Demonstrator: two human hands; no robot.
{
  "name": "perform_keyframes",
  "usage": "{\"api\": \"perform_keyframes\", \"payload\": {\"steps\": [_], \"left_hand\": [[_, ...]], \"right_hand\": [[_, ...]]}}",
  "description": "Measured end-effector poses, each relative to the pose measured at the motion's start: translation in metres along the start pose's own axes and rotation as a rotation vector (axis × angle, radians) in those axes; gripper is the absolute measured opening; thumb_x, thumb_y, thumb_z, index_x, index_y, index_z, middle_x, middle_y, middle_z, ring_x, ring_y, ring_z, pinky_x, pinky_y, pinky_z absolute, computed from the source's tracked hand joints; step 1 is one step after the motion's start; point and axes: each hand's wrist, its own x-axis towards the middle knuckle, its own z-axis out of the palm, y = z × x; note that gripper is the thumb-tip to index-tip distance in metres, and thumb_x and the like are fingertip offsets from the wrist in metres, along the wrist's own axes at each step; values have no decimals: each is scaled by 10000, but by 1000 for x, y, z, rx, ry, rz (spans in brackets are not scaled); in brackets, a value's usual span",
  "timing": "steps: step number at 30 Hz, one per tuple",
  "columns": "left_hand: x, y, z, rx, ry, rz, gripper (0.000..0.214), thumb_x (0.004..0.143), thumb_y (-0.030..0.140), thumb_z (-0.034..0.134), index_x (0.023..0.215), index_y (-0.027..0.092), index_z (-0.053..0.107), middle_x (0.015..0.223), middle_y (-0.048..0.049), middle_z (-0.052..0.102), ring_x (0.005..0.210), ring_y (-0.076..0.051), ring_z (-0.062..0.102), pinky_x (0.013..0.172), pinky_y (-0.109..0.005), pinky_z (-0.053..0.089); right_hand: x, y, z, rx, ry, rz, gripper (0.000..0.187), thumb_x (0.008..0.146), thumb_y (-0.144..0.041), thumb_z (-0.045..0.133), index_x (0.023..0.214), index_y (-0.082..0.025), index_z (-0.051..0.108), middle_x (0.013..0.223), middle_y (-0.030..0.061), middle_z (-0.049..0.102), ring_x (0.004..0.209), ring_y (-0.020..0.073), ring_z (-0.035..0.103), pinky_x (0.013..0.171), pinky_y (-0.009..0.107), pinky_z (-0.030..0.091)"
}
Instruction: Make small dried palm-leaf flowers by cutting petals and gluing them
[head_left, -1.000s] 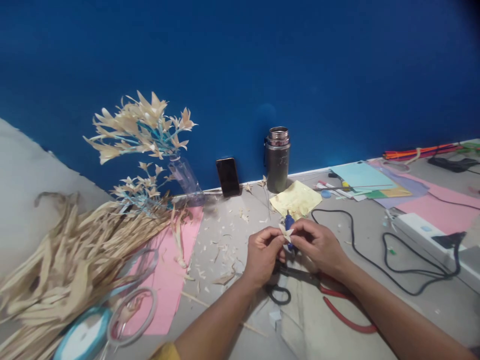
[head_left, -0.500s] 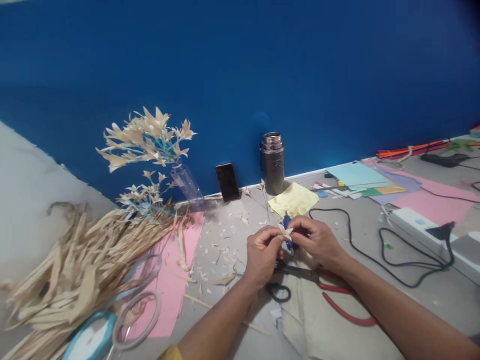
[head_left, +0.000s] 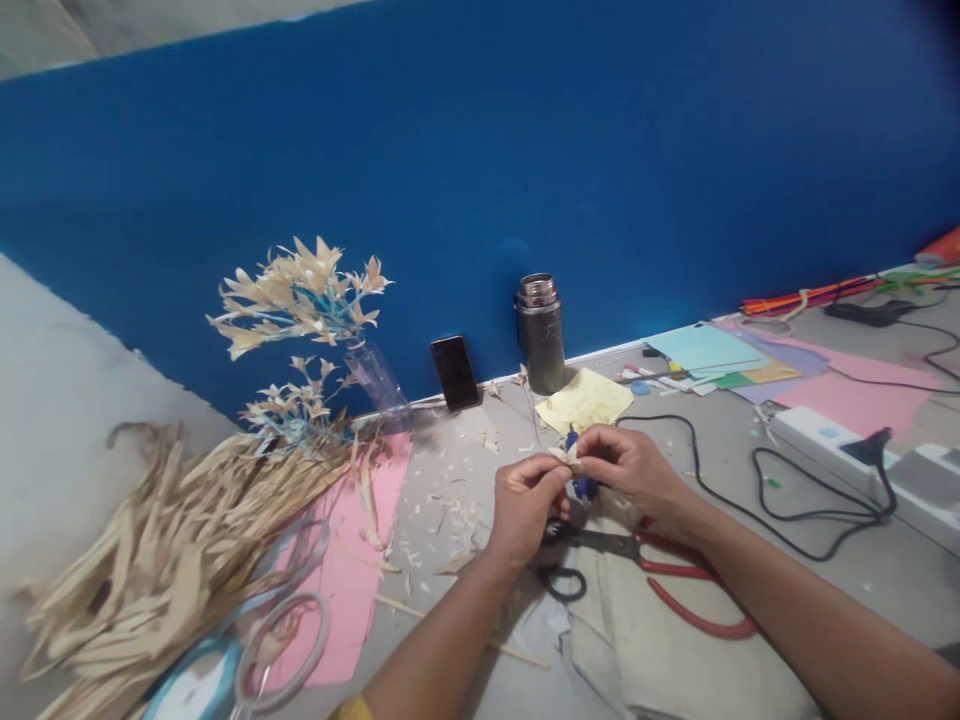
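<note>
Between the fingertips of both hands is a small pale husk flower [head_left: 566,456] with pointed petals. My left hand [head_left: 527,500] pinches it from the left, thumb and forefinger closed. My right hand [head_left: 626,468] grips its right side in the same way. Directly behind the hands lies a blue tool [head_left: 583,486], mostly hidden by the fingers. Below them, red-handled scissors [head_left: 701,600] rest on a folded beige cloth [head_left: 637,640], beside a black-handled pair [head_left: 564,583] that is partly covered.
Dried husks [head_left: 150,570] heap at the left by a bottle [head_left: 379,380] of husk flowers. A phone [head_left: 454,372] and a flask [head_left: 541,340] stand by the wall. Yellow paper [head_left: 585,400] holds scraps. A black cable [head_left: 701,470] loops near a power strip [head_left: 829,440].
The view has tilted and shifted slightly. Both hands stay on the small flower, which has turned a little between the fingertips, its petals now less spread toward me.
</note>
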Motion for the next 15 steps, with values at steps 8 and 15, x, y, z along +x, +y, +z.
{"api": "perform_keyframes", "payload": {"steps": [8, 15], "left_hand": [[6, -10, -3, -19, 54, 27, 292, 657, 387, 839, 695, 131, 705, 542, 29, 559, 417, -79, 478, 416, -208, 378], [4, -9, -3, 5, 73, 2, 346, 646, 443, 836, 700, 130, 698, 450, 29, 535, 393, -83, 455, 420, -204, 345]], "right_hand": [[1, 5, -2, -76, -32, -30, 134, 808, -313, 656, 755, -191, 660, 694, -5, 672, 652, 152, 602, 623, 258, 464], [1, 5, -1, -77, -75, -40, 176, 824, -356, 637, 769, -190, 662, 716, 8, 682, 680, 168, 619, 641, 271, 481]]}}
